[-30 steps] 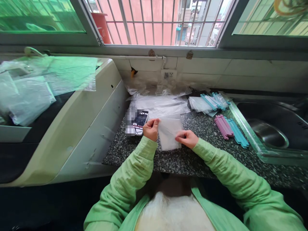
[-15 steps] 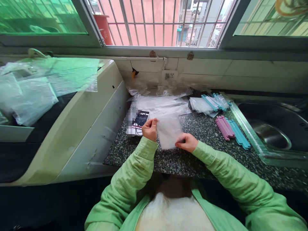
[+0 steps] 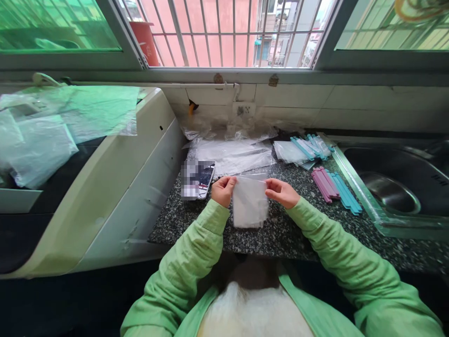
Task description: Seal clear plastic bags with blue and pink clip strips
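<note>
- A speckled granite counter (image 3: 280,234) runs under a barred window (image 3: 228,32), with a white tiled wall between them.
- Nearest the camera, two green sleeves reach over the counter's front edge.
- The left hand (image 3: 222,190) pinches the upper left corner of a small clear plastic bag (image 3: 249,202); its fingers are curled closed on the film.
- The right hand (image 3: 281,192) pinches the bag's upper right corner, thumb and fingers closed on it in the same way.
- The bag hangs between the two hands, held up just above the counter, its lower edge close to the stone.
- Just left of the bag, a phone (image 3: 201,178) lies flat on the counter.
- Behind the bag, a heap of clear plastic bags (image 3: 231,154) spreads toward the wall.
- Right of the bag, pink clips (image 3: 322,183) and blue clips (image 3: 345,192) lie side by side on the stone.
- Farther back from these, more blue clips rest on another small stack of bags (image 3: 291,152).
- Well right of the bag, a steel sink (image 3: 393,196) is sunk into the counter.
- Well left of the bag, a cream appliance (image 3: 115,178) stands, carrying loose plastic sheets (image 3: 38,145).
</note>
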A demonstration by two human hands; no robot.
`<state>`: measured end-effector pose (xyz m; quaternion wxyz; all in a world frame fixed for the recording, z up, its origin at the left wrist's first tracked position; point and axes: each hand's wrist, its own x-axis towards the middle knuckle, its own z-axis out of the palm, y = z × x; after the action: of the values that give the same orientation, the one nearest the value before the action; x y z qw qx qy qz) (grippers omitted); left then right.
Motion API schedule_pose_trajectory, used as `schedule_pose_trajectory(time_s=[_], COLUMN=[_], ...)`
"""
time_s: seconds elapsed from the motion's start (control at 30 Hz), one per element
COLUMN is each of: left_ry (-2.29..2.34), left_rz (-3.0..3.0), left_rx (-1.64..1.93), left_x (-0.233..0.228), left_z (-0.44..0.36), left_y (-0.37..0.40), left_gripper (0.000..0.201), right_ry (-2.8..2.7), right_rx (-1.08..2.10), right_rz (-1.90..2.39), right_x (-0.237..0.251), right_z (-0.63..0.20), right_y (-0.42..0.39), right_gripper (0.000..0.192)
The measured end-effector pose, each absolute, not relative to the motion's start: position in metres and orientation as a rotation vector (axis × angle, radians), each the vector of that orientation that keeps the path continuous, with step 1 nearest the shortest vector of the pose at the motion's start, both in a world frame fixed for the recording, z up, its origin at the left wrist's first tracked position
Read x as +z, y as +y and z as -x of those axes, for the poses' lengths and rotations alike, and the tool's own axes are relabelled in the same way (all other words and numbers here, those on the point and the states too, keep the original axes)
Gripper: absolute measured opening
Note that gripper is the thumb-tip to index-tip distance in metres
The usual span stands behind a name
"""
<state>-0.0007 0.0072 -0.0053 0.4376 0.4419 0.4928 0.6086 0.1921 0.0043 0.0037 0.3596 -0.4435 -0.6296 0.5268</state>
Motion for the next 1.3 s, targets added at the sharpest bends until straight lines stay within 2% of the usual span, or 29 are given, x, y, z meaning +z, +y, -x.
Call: schedule_pose_trajectory(time_s=[0.1, 0.33, 0.53, 0.7, 0.77, 0.87, 1.07, 1.3], left_ry=[1.184, 1.125, 1.057, 1.119, 1.130, 1.136, 1.146, 1.116], left_rz=[-1.157, -1.232, -1.147, -1.104, -1.120, -1.149, -1.215, -1.205], left_rx=[1.408, 1.301, 1.056, 0.999, 0.992, 0.987, 1.010, 0.996], left_x=[-0.003, -0.001, -0.008, -0.007, -0.006, -0.006, -0.010, -0.015], left_z=[-0.003, -0.005, -0.011, -0.014, -0.013, -0.011, -0.012, -0.015], left_y=[0.005, 0.003, 0.004, 0.004, 0.005, 0.005, 0.005, 0.005], left_gripper=[0.033, 0.043, 0.048, 0.045, 0.043, 0.040, 0.031, 0.026], right_ry=[-1.492, -1.477, -1.462, -1.584, -1.648, -1.666, -1.362, -1.331], right_rx=[1.319, 1.108, 1.075, 0.987, 0.817, 0.345, -0.342, -0.334], right_rz=[1.165, 1.270, 1.296, 1.312, 1.357, 1.510, 2.143, 2.429], right_x=[0.002, 0.003, -0.003, -0.008, -0.002, 0.016, 0.022, 0.000], right_z=[-0.188, -0.185, -0.193, -0.197, -0.206, -0.241, -0.345, -0.374], right_y=[0.004, 0.000, 0.004, 0.008, 0.011, 0.012, -0.015, -0.040], right_gripper=[0.060, 0.043, 0.042, 0.041, 0.037, 0.028, 0.025, 0.020])
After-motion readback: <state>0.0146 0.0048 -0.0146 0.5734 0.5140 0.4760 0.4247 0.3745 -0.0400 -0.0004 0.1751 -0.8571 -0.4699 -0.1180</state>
